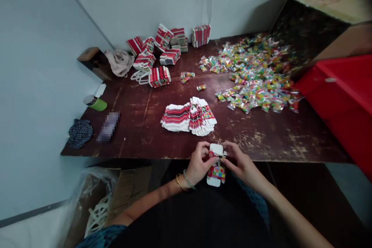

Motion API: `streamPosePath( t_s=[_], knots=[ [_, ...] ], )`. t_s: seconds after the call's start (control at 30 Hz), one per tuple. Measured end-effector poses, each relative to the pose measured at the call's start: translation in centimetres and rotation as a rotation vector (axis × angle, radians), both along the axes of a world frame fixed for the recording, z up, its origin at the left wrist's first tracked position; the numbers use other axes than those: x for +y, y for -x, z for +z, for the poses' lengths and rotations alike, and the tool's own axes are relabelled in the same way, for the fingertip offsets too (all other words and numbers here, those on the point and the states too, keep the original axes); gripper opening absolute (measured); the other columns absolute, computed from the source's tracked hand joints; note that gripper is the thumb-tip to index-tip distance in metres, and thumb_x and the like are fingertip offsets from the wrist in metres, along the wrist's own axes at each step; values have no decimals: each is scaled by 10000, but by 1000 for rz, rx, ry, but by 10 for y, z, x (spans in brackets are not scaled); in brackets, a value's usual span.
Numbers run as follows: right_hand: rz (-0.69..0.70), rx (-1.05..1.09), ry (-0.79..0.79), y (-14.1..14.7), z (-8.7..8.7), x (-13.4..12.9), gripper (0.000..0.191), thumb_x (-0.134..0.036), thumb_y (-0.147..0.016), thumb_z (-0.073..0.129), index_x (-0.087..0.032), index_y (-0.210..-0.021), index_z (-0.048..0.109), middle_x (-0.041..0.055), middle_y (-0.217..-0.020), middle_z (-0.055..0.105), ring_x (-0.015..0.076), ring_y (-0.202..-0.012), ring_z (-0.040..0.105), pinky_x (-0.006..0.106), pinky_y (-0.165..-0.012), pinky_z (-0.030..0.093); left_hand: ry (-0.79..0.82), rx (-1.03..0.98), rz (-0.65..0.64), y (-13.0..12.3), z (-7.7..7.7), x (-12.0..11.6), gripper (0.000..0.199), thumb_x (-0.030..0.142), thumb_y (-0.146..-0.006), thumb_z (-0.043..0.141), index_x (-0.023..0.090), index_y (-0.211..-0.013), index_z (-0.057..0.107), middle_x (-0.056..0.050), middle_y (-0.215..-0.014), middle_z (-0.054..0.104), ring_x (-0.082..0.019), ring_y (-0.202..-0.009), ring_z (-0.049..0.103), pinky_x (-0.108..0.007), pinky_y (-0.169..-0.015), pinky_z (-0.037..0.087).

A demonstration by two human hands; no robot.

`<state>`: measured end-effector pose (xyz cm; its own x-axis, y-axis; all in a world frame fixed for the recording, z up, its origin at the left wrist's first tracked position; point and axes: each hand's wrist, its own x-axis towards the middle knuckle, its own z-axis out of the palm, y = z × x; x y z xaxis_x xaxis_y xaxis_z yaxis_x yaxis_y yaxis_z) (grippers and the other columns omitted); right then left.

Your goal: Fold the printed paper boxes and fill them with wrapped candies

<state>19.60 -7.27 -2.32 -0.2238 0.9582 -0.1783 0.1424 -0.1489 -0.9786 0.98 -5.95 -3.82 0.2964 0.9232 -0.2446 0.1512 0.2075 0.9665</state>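
Observation:
A small red printed carton (216, 171) with white end flaps standing out is held between both hands, just off the table's front edge. My left hand (200, 162) pinches its left side, thumb across the printed face. On the other side my right hand (240, 164) grips the upper right edge between thumb and fingers. Part of the carton's face is hidden by the thumbs. Beyond the hands, a fanned stack of flat cartons (177, 117) lies on the dark red table (139, 139).
Bundled cartons (159, 76) stand towards the wall. A heap of wrapped candies (255, 81) spreads at the back right, beside a red bin (343, 97) and an open cardboard box (328, 4). At left lie a green cup (97, 103) and dark checked cloth (80, 133).

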Motion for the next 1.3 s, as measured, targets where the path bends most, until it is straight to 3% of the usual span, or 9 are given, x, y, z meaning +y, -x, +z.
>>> streamPosePath(
  t_s=[0.23,0.4,0.5,0.63,0.73,0.9,1.07,1.2,1.3],
  knots=[
    [-35,506,639,-5,-11,-33,276,-472,-822,659,-214,-893,593,-26,-660,540,95,-512,499,219,-487,453,-132,113,-296,18,13,-18,285,303,-860,604,157,-1105,610,-41,-853,657,-131,-718,591,-244,-680,467],
    [63,535,764,-3,-12,-35,270,-277,-684,761,-190,-911,643,-63,-611,530,43,-440,416,166,-442,405,-175,33,-388,16,19,-23,201,270,-884,555,159,-959,705,-74,-888,672,-161,-801,608,-269,-754,455],
    [154,380,593,1,-5,-33,302,-315,-683,756,-176,-938,673,-23,-735,613,67,-495,484,205,-484,455,73,-51,-241,9,22,-21,313,246,-805,637,177,-1109,616,-10,-797,617,-131,-727,567,-245,-706,435],
    [50,107,172,9,5,-37,416,-460,-911,520,-152,-700,705,47,-881,635,119,-687,571,246,-627,479,411,-199,-124,0,17,-17,508,182,-731,618,181,-1225,498,37,-744,568,-108,-681,531,-226,-682,413],
    [19,7,82,12,3,-37,363,-453,-912,547,-186,-791,762,57,-912,670,163,-815,619,277,-747,487,550,-269,-97,0,9,-18,513,174,-710,605,180,-1218,535,9,-815,626,-123,-729,563,-246,-719,422],
    [37,-48,-13,19,-15,-42,246,-380,-912,577,-237,-994,759,63,-954,697,192,-883,651,316,-804,508,573,-395,-164,15,0,-21,476,207,-736,649,170,-1210,623,-90,-1136,667,-227,-1086,581,-352,-971,392],
    [195,-196,-325,27,-17,-58,338,-259,-936,526,-240,-1258,625,106,-1165,622,204,-1065,597,342,-901,499,523,-376,-353,31,1,-22,718,224,-762,714,214,-1423,432,-119,-1231,626,-227,-1121,582,-379,-992,393],
    [391,-338,-432,-4,-11,14,220,-305,-942,529,-252,-1033,721,61,-1079,658,183,-983,626,300,-862,508,340,-230,-404,37,5,-8,817,191,-749,689,235,-1479,325,-84,-1103,638,-170,-968,600,-309,-881,440],
    [-23,-728,-607,-39,-13,106,298,-334,-958,486,-182,-1123,683,135,-1193,622,267,-1131,547,408,-981,422,174,39,-602,50,19,14,703,132,-706,658,225,-1382,487,-21,-951,627,-123,-794,565,-257,-763,443]
  ],
)
